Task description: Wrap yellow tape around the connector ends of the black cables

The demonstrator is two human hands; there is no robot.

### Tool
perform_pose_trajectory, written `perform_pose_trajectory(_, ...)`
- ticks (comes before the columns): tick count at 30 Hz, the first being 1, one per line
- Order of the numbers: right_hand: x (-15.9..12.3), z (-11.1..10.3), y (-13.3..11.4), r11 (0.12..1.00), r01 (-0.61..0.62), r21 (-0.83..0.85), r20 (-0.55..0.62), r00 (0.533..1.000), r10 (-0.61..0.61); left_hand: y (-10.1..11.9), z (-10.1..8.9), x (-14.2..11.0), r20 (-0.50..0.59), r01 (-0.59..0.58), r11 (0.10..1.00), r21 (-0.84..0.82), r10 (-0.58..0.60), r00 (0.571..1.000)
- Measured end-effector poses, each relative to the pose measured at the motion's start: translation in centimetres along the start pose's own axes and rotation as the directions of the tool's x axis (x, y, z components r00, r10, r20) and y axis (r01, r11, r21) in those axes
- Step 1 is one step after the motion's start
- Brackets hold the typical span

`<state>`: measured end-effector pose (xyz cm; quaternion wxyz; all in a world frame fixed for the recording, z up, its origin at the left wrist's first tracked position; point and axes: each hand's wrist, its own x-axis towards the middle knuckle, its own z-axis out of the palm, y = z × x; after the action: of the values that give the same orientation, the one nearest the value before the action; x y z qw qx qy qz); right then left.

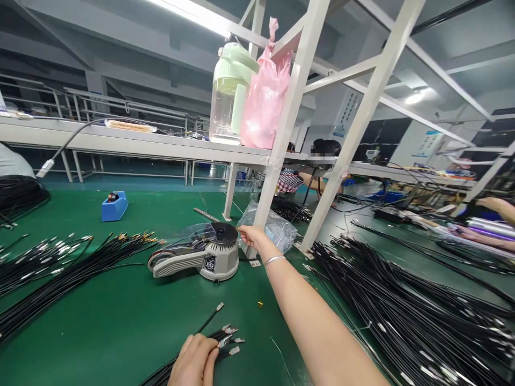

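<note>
My left hand [193, 360] lies low in the view, its fingers curled round a bundle of black cables [227, 331] with silver metal connectors poking out past the thumb. One cable with a silver plug [219, 307] sticks out above the rest. My right hand [250, 236] reaches far forward, thumb and fingers pinched together at the right side of a grey tape dispenser [219, 260] with a round black top. Whatever sits in that pinch is too small to make out. Behind this hand lies a clear plastic bag [281, 230], by the foot of a white post.
Cable bundles lie left [80, 284] and right [402, 305] on the green mat [120, 332]. A blue tape holder [115, 206] stands back left. White posts [277, 161] carry a shelf with a green-lidded jug [227, 102] and a pink bag [267, 102]. Other people sit beyond.
</note>
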<state>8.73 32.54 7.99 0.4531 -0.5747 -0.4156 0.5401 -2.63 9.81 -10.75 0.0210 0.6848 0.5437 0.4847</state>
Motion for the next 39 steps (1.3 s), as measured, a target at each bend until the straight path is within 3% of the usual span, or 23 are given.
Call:
perform_pose_trajectory(4,-1.7,-0.2,0.0,0.990,0.062,0.130,-0.027,0.998,-0.059,1.1,-1.8,0.9,0.034,-0.015,0.999,-0.037,0.016,0.999)
perform_pose_trajectory(8,-8.5,-2.9,2.7,0.951,0.114,0.287,0.030,0.991,-0.127,3.3,-3.5,1.9,0.031,0.038,0.996,-0.078,-0.036,0.999)
perform_pose_trajectory(11,-16.5,-5.7,7.4,0.929,0.052,0.367,0.153,0.982,-0.115,4.8,-4.2,2.3,0.077,0.092,0.989,-0.115,-0.083,0.994)
perform_pose_trajectory(13,-21.7,-7.1,11.2,0.902,-0.022,0.431,0.286,0.952,-0.113,5.6,-4.8,2.4,0.116,0.113,0.986,-0.123,-0.099,0.988)
perform_pose_trajectory(15,-25.5,-7.6,15.1,0.877,-0.064,0.475,0.370,0.920,-0.133,6.5,-5.7,2.1,0.136,0.135,0.984,-0.114,-0.119,0.984)
perform_pose_trajectory(17,-27.8,-7.1,18.6,0.873,-0.030,0.487,0.363,0.916,-0.171,7.5,-6.6,1.6,0.129,0.152,0.984,-0.097,-0.139,0.982)
perform_pose_trajectory(20,-29.2,-5.0,22.3,0.837,0.092,0.539,0.291,0.912,-0.288,9.0,-7.6,0.4,0.086,0.149,0.986,-0.080,-0.143,0.986)
perform_pose_trajectory(24,-29.9,-2.4,24.2,0.755,0.249,0.607,0.195,0.874,-0.445,9.8,-7.8,-1.3,0.039,0.087,0.990,-0.111,-0.083,0.996)
perform_pose_trajectory(30,-30.4,-1.8,24.3,0.812,0.294,0.504,0.150,0.896,-0.418,9.7,-8.0,-2.1,0.020,0.007,0.986,-0.168,-0.004,1.000)
perform_pose_trajectory(39,-30.5,-1.6,24.4,0.818,0.305,0.488,0.118,0.905,-0.408,9.6,-8.3,-2.4,-0.005,-0.088,0.987,-0.133,0.088,0.996)
